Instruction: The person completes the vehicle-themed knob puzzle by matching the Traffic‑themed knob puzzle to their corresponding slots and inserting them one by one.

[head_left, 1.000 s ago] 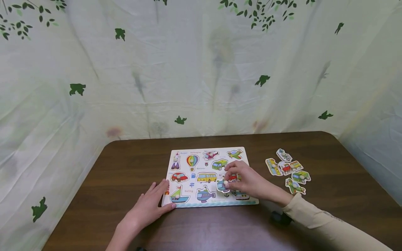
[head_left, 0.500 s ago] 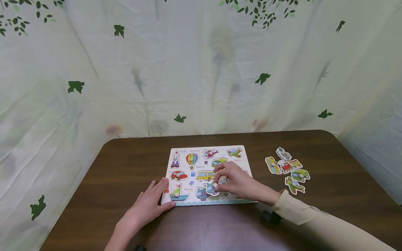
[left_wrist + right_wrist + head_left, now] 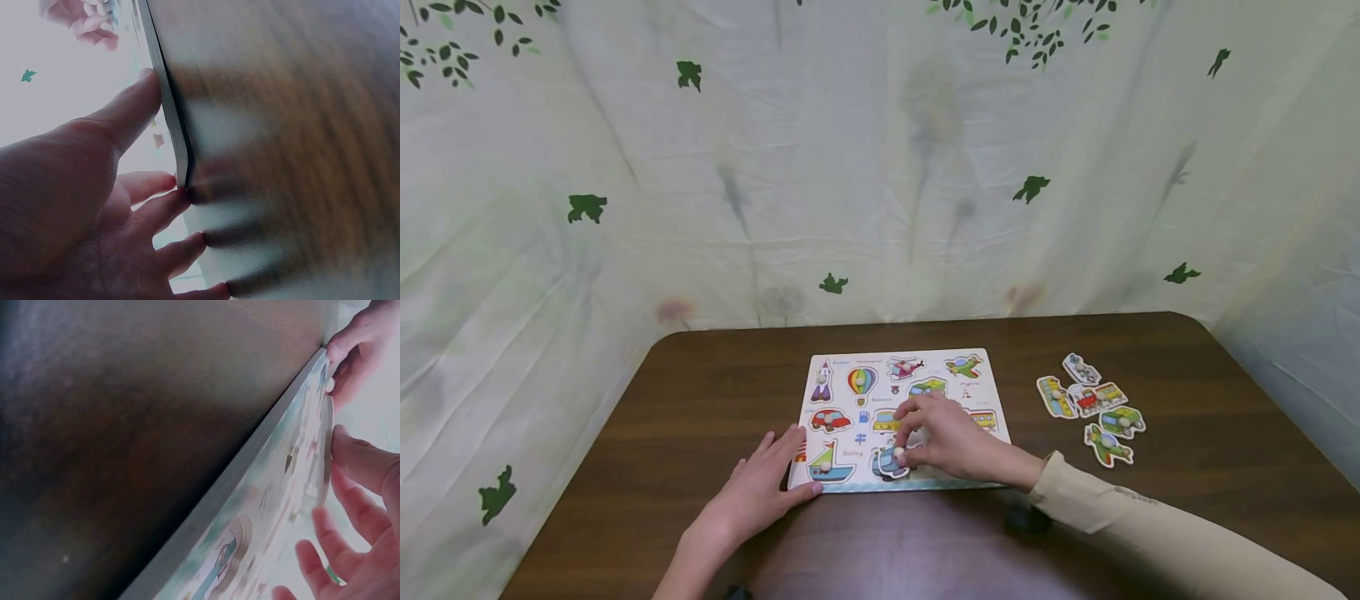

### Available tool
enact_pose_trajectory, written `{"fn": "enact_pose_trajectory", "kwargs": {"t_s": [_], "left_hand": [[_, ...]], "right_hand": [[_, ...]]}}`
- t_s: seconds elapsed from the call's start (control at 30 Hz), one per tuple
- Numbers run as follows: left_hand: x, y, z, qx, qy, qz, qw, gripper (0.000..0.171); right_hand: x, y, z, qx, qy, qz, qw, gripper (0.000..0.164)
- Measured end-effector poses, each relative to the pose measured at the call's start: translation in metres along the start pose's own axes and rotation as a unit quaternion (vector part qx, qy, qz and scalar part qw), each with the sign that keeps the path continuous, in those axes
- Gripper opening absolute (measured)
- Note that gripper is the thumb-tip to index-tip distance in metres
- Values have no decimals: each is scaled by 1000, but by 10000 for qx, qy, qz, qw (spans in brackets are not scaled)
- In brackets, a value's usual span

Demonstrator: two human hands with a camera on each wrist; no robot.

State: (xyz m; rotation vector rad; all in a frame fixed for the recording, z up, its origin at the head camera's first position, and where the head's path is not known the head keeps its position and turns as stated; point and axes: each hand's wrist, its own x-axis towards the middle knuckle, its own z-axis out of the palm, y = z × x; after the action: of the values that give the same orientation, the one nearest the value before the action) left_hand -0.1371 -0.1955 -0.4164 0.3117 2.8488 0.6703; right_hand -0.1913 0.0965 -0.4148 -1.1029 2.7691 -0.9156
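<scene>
Over the near part of the puzzle board (image 3: 935, 375), the right hand (image 3: 942, 435) pinches a blue piece (image 3: 889, 467), apparently being fitted (turning it to align seems called for), while the left hand (image 3: 758, 482), loosely extended, touches the board's left edge.

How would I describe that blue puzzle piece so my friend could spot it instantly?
On the dark brown, wood-grained table, find the white rectangular puzzle board of colourful vehicles. Near its side closest to the person is a bare right hand. There, the small blue, white-edged puzzle piece with a pale knob is the only one being held.
</scene>
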Motion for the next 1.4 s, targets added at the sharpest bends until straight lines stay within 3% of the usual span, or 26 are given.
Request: {"fn": "enact_pose_trajectory", "kwargs": {"t_s": [0.57, 1.4], "left_hand": [[-1, 0, 0, -43, -5, 5, 10000, 86], [0, 3, -2, -1, -69, 16, 10000, 87]], "right_hand": [[8, -1, 12, -771, -146, -142, 9968, 14], [8, -3, 14, -1263, -207, -313, 9913, 8]]}}
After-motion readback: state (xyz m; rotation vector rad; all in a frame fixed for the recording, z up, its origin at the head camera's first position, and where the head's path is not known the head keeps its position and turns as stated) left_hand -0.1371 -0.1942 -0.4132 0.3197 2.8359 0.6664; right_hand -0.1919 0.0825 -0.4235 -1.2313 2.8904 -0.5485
